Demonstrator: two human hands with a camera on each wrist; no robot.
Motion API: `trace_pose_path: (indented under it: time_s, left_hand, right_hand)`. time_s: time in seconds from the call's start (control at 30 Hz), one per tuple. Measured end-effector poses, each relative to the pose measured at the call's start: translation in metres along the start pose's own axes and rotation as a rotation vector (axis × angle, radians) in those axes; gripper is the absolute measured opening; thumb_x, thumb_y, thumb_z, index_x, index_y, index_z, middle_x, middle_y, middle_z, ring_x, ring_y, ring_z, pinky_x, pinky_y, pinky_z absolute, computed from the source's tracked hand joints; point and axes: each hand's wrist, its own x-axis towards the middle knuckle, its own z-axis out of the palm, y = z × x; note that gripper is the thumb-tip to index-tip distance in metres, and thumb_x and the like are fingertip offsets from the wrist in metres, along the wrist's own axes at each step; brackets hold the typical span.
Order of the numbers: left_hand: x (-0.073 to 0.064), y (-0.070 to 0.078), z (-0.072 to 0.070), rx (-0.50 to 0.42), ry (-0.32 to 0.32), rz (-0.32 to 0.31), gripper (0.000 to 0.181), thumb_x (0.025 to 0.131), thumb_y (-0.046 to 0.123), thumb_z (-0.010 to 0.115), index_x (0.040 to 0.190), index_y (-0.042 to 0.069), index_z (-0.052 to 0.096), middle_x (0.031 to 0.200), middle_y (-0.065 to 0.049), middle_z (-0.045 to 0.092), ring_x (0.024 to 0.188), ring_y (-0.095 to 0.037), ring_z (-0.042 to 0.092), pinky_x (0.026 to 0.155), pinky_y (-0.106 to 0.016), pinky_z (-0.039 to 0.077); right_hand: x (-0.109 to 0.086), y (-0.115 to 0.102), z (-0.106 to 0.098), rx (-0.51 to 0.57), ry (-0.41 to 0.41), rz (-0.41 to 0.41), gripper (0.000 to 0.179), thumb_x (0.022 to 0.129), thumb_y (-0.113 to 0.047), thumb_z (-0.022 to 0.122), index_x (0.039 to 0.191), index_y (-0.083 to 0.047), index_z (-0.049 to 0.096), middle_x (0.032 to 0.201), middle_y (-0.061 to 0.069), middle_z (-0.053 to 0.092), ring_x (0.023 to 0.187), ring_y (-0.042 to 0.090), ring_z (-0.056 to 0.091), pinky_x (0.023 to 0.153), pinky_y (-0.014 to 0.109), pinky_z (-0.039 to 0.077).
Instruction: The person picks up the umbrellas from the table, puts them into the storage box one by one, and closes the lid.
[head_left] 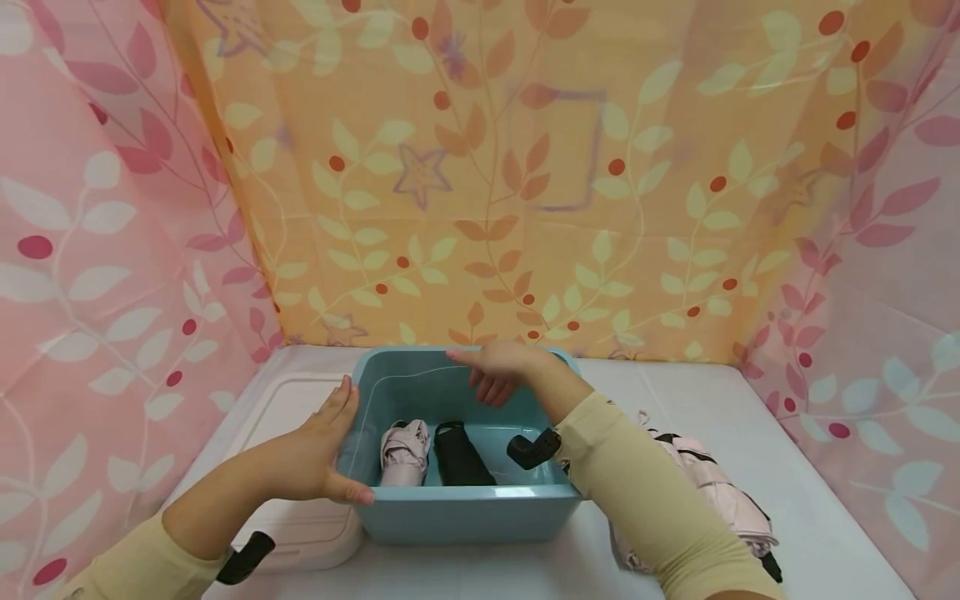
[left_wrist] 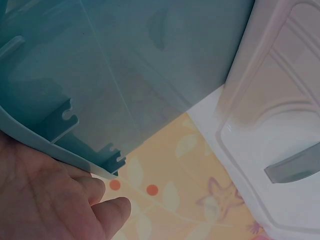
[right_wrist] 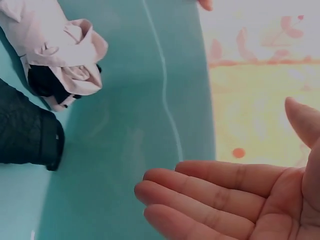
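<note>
A blue plastic bin [head_left: 468, 515] sits in the middle of the table. My left hand [head_left: 311, 450] lies along its left rim, fingers extended and thumb at the near corner; in the left wrist view the hand [left_wrist: 55, 200] rests against the rim [left_wrist: 45, 145]. My right hand [head_left: 502, 371] hovers over the far part of the bin, its fingers [right_wrist: 220, 197] extended and holding nothing. Inside the bin, a pale pink folded umbrella [head_left: 405, 450] lies at the left beside a black one [head_left: 461, 457]. Both point toward the far wall.
A white lid [head_left: 300, 533] lies flat left of the bin, partly behind my left arm. To the right, more pink folded bundles with black parts [head_left: 720, 492] lie on the white table, partly covered by my right sleeve. Patterned curtains [head_left: 480, 167] enclose the back and sides.
</note>
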Motion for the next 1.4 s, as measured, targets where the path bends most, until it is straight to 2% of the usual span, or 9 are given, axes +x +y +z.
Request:
trace_pose_path:
  time_s: [0.2,0.47,0.6,0.77,0.9,1.07,1.23,1.4]
  left_hand:
    - [0.000,0.000,0.000,0.004,0.003,-0.001,0.133,0.057,0.069,0.069,0.144,-0.006,0.000,0.150,-0.021,-0.010,0.137,-0.039,-0.005,0.103,-0.061,0.013]
    - [0.001,-0.002,0.002,0.012,0.001,-0.009,0.134,0.056,0.070,0.068,0.144,-0.005,0.000,0.150,-0.021,-0.010,0.137,-0.040,-0.005,0.103,-0.062,0.013]
    - [0.002,-0.002,0.003,0.011,0.004,-0.005,0.134,0.056,0.070,0.068,0.144,-0.005,0.000,0.150,-0.022,-0.010,0.137,-0.040,-0.005,0.103,-0.062,0.013]
    - [0.001,-0.001,0.002,0.009,0.006,-0.001,0.134,0.056,0.069,0.069,0.144,-0.006,0.000,0.150,-0.022,-0.010,0.137,-0.040,-0.005,0.103,-0.061,0.013]
    - [0.000,0.000,0.001,0.008,0.004,-0.001,0.134,0.057,0.069,0.069,0.143,-0.006,0.000,0.150,-0.022,-0.010,0.137,-0.040,-0.005,0.103,-0.062,0.013]
    - [0.001,-0.001,0.001,0.007,0.000,-0.003,0.134,0.057,0.069,0.069,0.143,-0.006,-0.001,0.150,-0.022,-0.011,0.137,-0.040,-0.006,0.102,-0.062,0.013]
    - [0.001,-0.001,0.002,0.012,0.001,-0.009,0.134,0.057,0.069,0.069,0.144,-0.004,-0.002,0.150,-0.021,-0.011,0.137,-0.039,-0.005,0.102,-0.062,0.013]
    - [0.001,-0.001,0.002,0.005,-0.005,-0.015,0.134,0.057,0.069,0.069,0.144,-0.004,-0.002,0.150,-0.020,-0.012,0.137,-0.039,-0.005,0.102,-0.062,0.014]
  right_hand:
    - [-0.016,-0.001,-0.009,0.015,0.023,-0.080,0.068,0.088,-0.062,0.038,0.105,-0.002,0.065,0.089,0.011,0.068,0.080,0.022,0.066,0.073,0.038,0.053]
    - [-0.043,0.002,-0.029,0.022,0.018,-0.155,0.064,0.091,-0.059,0.036,0.111,-0.004,0.063,0.104,0.010,0.066,0.099,0.023,0.062,0.087,0.043,0.047]
    - [-0.061,0.008,-0.038,0.023,-0.005,-0.215,0.064,0.091,-0.059,0.036,0.116,-0.006,0.061,0.113,0.007,0.064,0.111,0.023,0.056,0.094,0.044,0.042]
    - [-0.082,0.019,-0.050,0.036,0.010,-0.260,0.066,0.088,-0.063,0.037,0.119,-0.009,0.059,0.115,0.006,0.062,0.113,0.024,0.054,0.097,0.045,0.039]
    - [-0.098,0.030,-0.060,0.035,0.038,-0.283,0.065,0.091,-0.059,0.034,0.122,-0.007,0.057,0.119,0.009,0.061,0.114,0.026,0.053,0.096,0.045,0.040]
    - [-0.117,0.053,-0.075,0.052,0.077,-0.312,0.062,0.095,-0.053,0.030,0.126,-0.004,0.053,0.123,0.014,0.057,0.116,0.030,0.052,0.096,0.046,0.040]
    - [-0.133,0.085,-0.089,0.071,0.142,-0.310,0.056,0.098,-0.045,0.033,0.126,-0.001,0.052,0.121,0.019,0.056,0.113,0.031,0.054,0.094,0.046,0.042]
    - [-0.149,0.122,-0.098,0.077,0.191,-0.257,0.055,0.099,-0.039,0.034,0.127,0.006,0.048,0.120,0.023,0.056,0.112,0.035,0.053,0.092,0.047,0.044]
